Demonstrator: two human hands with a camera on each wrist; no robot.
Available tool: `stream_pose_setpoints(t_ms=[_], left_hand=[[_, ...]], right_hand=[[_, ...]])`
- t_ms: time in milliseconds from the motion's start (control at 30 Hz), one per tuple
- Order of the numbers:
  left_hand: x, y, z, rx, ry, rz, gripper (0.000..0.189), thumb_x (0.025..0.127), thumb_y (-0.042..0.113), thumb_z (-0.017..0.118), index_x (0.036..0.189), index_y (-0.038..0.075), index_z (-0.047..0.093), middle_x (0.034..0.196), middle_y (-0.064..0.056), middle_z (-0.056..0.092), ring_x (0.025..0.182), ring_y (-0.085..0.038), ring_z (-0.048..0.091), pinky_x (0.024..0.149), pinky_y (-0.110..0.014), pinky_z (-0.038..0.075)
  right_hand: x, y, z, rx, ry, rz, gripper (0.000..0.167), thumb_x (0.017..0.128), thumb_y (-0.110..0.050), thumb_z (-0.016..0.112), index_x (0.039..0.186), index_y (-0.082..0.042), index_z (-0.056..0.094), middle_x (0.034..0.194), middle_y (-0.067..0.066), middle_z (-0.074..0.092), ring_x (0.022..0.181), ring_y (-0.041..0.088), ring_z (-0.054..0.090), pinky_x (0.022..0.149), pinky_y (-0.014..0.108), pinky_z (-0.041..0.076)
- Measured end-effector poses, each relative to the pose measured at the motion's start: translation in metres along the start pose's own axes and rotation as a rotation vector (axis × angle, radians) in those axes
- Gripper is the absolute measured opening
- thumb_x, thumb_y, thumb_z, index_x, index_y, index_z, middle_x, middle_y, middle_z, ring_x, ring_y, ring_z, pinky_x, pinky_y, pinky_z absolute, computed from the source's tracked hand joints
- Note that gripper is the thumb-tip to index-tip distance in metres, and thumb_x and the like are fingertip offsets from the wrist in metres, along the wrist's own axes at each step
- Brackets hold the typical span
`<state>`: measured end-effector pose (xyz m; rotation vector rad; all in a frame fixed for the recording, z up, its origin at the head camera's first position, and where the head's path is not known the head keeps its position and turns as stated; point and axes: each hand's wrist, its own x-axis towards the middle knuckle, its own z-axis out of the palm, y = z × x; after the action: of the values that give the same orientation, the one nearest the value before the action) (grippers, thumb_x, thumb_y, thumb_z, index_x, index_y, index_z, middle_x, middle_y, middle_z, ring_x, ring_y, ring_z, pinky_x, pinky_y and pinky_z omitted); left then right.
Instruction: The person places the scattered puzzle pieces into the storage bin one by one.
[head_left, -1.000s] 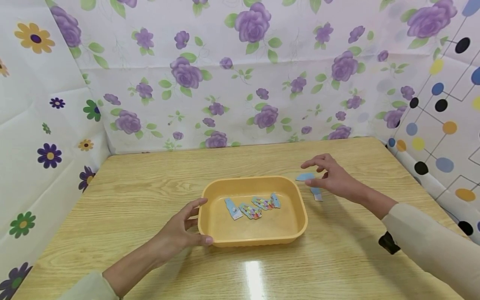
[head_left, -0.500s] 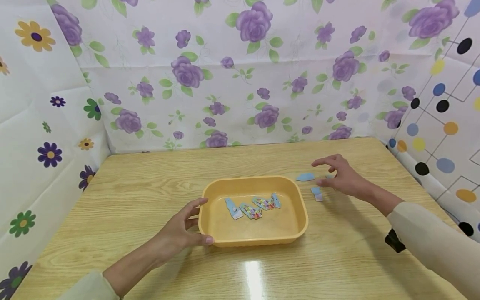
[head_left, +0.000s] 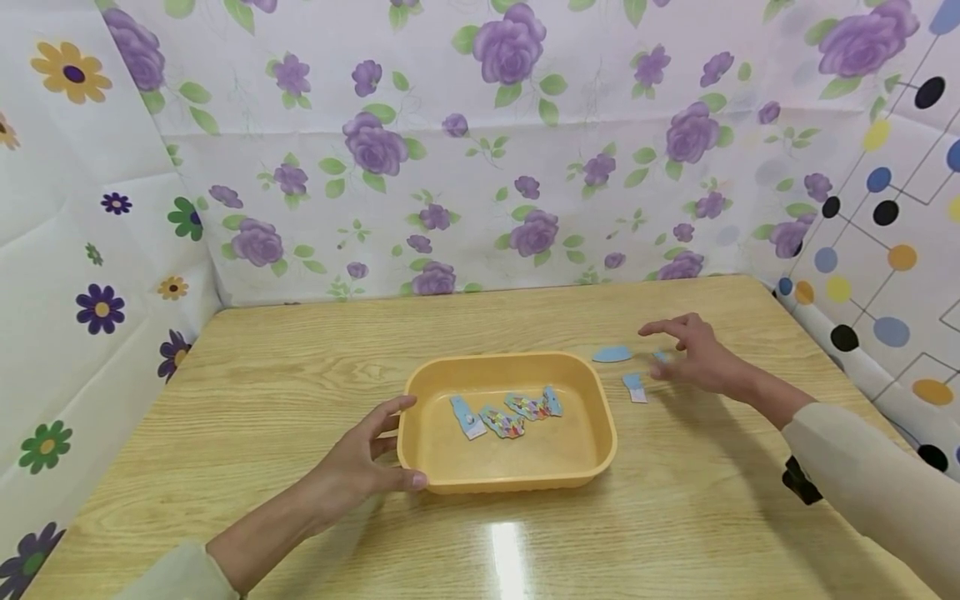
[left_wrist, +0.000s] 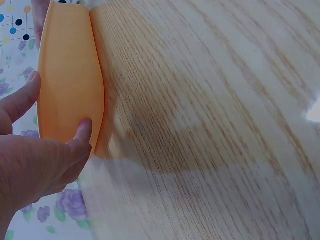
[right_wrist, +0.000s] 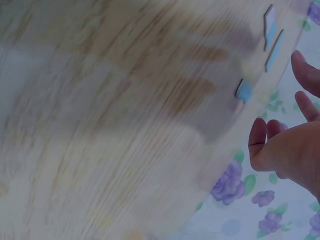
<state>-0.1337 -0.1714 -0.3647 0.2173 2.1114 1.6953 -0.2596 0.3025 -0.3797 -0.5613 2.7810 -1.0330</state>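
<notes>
A yellow plastic tray point(head_left: 510, 481) sits on the table with several flat printed pieces in it, among them a blue and white piece point(head_left: 468, 418) and a multicoloured piece point(head_left: 502, 422). My left hand point(head_left: 356, 458) holds the tray's left end, thumb at the near corner and fingers along the side. Right of the tray lie a blue piece point(head_left: 612, 354) and a blue piece with a white end point(head_left: 634, 387). My right hand point(head_left: 701, 358) hovers with fingers spread over a small blue piece point(head_left: 661, 356), partly hidden. In the right wrist view, this small piece point(right_wrist: 243, 91) lies apart from the fingers.
The wooden table point(head_left: 315, 350) meets a flower-printed cloth point(head_left: 450, 208) at its back edge. Patterned sheets hang at the left and right. A black device point(head_left: 801, 481) is at the right wrist.
My right hand has moved right, off the blue pieces beside the tray, so these and a small blue piece now show. My left hand and the tray have stayed put.
</notes>
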Motion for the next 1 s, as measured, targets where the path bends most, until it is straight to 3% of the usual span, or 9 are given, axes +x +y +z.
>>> stream_pose_setpoints(t_ms=[400,767,1000], left_hand=[[0.0,0.0,0.0,0.009,-0.003,0.003,0.098,0.076,0.014,0.083,0.152,0.016,0.02,0.15,-0.022,0.027,0.134,-0.045,0.033,0.097,-0.051,0.048],[0.0,0.0,0.0,0.008,-0.003,-0.003,0.097,0.076,0.014,0.082,0.152,0.016,0.021,0.15,-0.022,0.026,0.134,-0.045,0.033,0.097,-0.051,0.048],[0.0,0.001,0.0,0.0,0.013,-0.013,0.097,0.075,0.014,0.083,0.151,0.017,0.023,0.15,-0.02,0.027,0.134,-0.043,0.034,0.095,-0.048,0.05]], right_hand=[[0.001,0.025,-0.003,-0.051,0.002,0.074,0.064,0.08,-0.008,0.078,0.136,-0.004,0.048,0.129,0.036,0.023,0.106,0.047,0.035,0.082,0.058,0.039],[-0.001,0.039,-0.002,-0.041,-0.027,0.099,0.057,0.085,-0.01,0.073,0.136,-0.004,0.049,0.126,0.032,0.025,0.091,0.033,0.03,0.073,0.039,0.034],[-0.001,0.042,-0.002,-0.012,-0.029,0.089,0.05,0.086,-0.009,0.072,0.133,-0.006,0.055,0.127,0.033,0.024,0.105,0.04,0.029,0.082,0.048,0.037]])
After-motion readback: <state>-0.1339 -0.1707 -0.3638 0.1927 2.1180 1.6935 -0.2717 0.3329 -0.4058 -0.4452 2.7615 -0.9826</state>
